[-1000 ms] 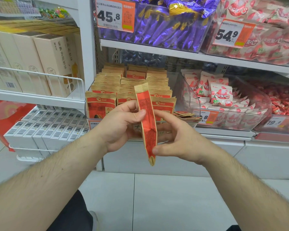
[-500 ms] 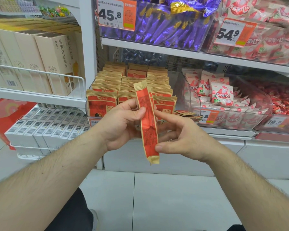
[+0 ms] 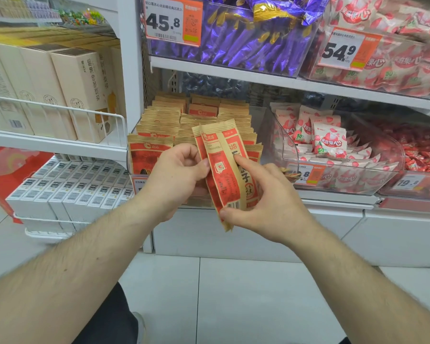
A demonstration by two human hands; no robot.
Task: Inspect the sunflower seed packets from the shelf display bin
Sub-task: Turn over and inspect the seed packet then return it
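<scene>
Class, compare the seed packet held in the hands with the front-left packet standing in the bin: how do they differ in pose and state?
The held packet is lifted out and tilted, gripped by the left hand and right hand; the bin packet stands upright, untouched. The held packet shows its side and barcode; the bin packet shows its front. Both share red and tan printing.

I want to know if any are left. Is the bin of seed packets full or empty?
Nearly full. The display bin holds rows of sunflower seed packets standing upright, packed front to back, behind the two packets held in both hands.
</scene>
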